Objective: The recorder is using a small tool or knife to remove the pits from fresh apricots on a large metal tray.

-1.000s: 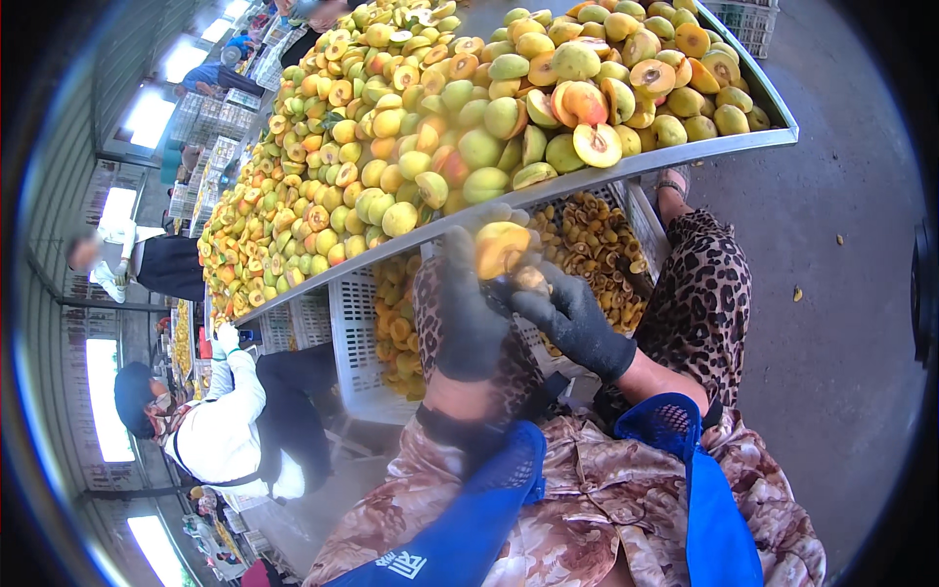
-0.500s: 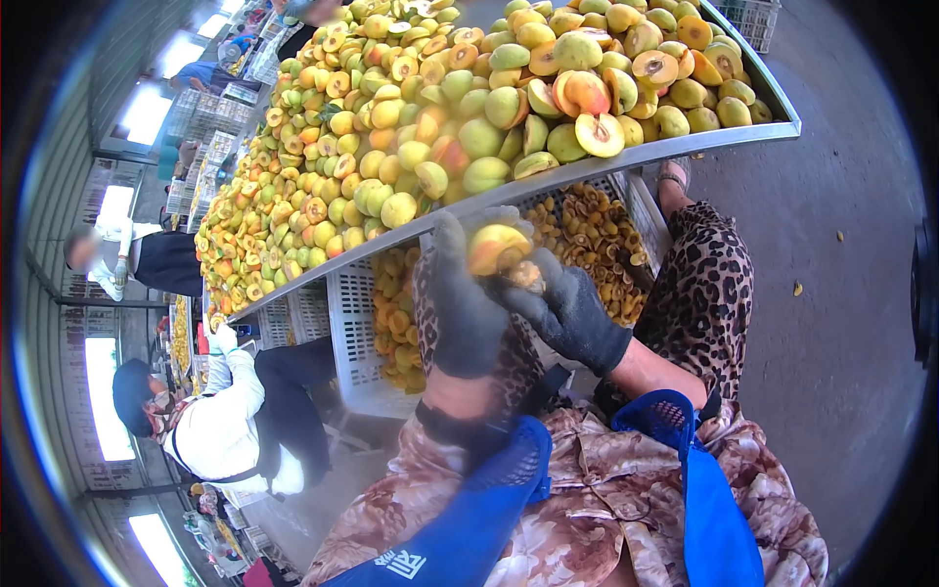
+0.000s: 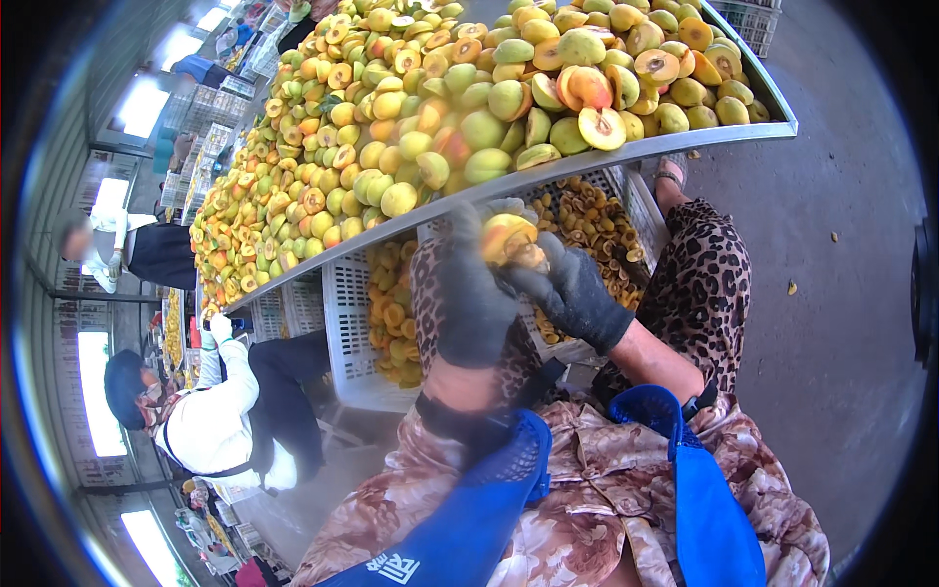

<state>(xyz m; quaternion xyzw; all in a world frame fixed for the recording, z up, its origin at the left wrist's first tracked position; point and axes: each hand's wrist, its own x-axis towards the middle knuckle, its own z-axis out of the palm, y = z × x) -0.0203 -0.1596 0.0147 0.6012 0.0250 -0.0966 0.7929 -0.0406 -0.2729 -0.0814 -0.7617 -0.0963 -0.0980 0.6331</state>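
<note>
Both my hands wear dark grey gloves and meet just below the rim of the metal table. My left hand (image 3: 474, 298), blurred, is closed round a yellow-orange apricot (image 3: 507, 238) with a red blush. My right hand (image 3: 579, 298) pinches at the fruit's lower right side. Between its fingers and the fruit shows a rough brownish piece (image 3: 531, 256); whether it is the stone or the cut flesh I cannot tell. No tool can be made out in either hand, though the fingertips are partly hidden.
Whole and halved apricots (image 3: 372, 181) heap the table, whose metal rim (image 3: 626, 155) runs above my hands. Beneath stand a white crate (image 3: 342, 338) of halves and another holding smaller brownish pieces (image 3: 597, 230). A co-worker in white (image 3: 220, 416) sits at the left.
The apricot has shifted slightly right and turned between my hands. The brownish piece has come up closer against it. My right hand has risen a little.
</note>
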